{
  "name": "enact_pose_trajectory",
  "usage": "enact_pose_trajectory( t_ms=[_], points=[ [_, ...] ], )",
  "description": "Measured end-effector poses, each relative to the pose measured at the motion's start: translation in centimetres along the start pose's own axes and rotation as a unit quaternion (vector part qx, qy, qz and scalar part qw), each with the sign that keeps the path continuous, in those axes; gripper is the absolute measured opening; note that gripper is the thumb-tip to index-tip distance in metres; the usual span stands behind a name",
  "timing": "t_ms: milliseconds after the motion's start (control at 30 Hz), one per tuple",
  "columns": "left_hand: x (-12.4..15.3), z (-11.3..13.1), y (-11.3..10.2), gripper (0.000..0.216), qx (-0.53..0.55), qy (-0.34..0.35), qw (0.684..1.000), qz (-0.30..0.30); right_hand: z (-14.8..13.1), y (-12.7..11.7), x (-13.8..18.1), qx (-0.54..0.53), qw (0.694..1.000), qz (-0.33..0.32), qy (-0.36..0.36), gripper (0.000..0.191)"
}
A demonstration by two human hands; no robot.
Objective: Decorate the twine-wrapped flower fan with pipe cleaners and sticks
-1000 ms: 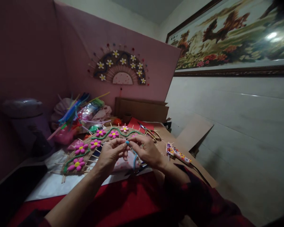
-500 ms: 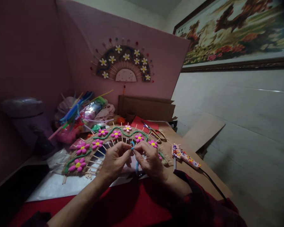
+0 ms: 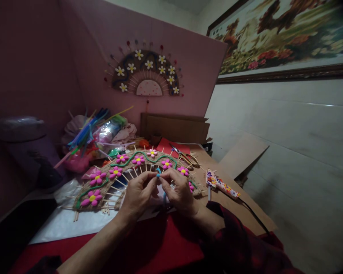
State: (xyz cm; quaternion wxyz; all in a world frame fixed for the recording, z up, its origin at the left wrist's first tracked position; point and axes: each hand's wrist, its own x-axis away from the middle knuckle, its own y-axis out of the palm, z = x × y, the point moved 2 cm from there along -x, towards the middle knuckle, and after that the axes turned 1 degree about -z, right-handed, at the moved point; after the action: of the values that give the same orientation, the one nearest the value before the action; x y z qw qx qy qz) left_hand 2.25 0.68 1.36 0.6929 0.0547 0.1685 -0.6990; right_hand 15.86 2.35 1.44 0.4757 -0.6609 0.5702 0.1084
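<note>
Between the fingertips of my left hand (image 3: pixel 140 192) and my right hand (image 3: pixel 178 190) is a blue pipe cleaner (image 3: pixel 158 171), pinched from both sides. It is bent small at the top, and a length of it hangs beneath my right fingers. Both hands are closed and nearly touch each other. Behind them lies a fan-shaped panel (image 3: pixel 88 189) wound with brown twine over wooden sticks, bearing pink flowers with yellow centres and a wavy green strand. My hands cover part of its inner curve.
Scissors (image 3: pixel 185 156) with gold handles lie by red paper (image 3: pixel 165 144). A flower-patterned glue gun (image 3: pixel 221 184) with a black cord rests on the right. At back left are heaped pipe cleaners (image 3: pixel 88 127) and bags. A finished-looking fan (image 3: pixel 148 72) hangs on the pink board (image 3: pixel 197 76).
The view has shifted slightly, so everything sits a little further left. Both hands keep pinching the blue pipe cleaner in nearly the same pose.
</note>
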Motion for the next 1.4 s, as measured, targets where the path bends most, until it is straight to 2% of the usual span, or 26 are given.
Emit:
enact_pose_trajectory(
  t_ms=[233, 500, 667, 800, 1000, 1100, 1200, 1300, 1400],
  points=[
    [-0.1, -0.1, -0.2, 0.022, 0.024, 0.008, 0.999, -0.036, -0.1, -0.4, 0.1, -0.049, 0.998, 0.047, 0.014, 0.002],
    [0.1, -0.1, 0.1, 0.021, 0.02, 0.005, 0.999, -0.046, 0.1, -0.4, 0.1, -0.095, 0.994, 0.048, 0.007, 0.008],
    [0.3, -0.1, 0.5, 0.019, -0.005, -0.007, 1.0, -0.02, 0.3, 0.0, 0.3, -0.086, 0.993, 0.079, 0.035, 0.013],
    [0.4, -0.6, 0.9, 0.016, -0.01, 0.012, 1.0, 0.014, 0.0, 0.2, 0.4, -0.065, 0.992, 0.098, 0.049, 0.014],
    [0.5, -2.2, 1.2, 0.011, -0.032, 0.027, 0.998, 0.036, -0.2, 0.2, 0.5, -0.052, 0.993, 0.094, 0.044, 0.02],
    [0.5, -2.2, 1.2, 0.012, -0.058, 0.026, 0.997, 0.041, -0.1, 0.4, 0.5, -0.055, 0.993, 0.091, 0.049, 0.018],
    [0.4, -1.5, 1.2, 0.014, -0.025, 0.002, 0.999, 0.045, 0.2, 0.7, 0.4, -0.094, 0.987, 0.088, 0.1, 0.012],
    [0.2, -0.6, 1.1, 0.019, 0.063, -0.041, 0.997, 0.022, 0.4, 0.8, 0.1, -0.185, 0.963, 0.088, 0.173, 0.003],
    [0.1, -0.3, 0.9, 0.024, 0.146, -0.069, 0.987, -0.004, 0.4, 0.9, -0.2, -0.286, 0.93, 0.075, 0.217, 0.011]
  ],
)
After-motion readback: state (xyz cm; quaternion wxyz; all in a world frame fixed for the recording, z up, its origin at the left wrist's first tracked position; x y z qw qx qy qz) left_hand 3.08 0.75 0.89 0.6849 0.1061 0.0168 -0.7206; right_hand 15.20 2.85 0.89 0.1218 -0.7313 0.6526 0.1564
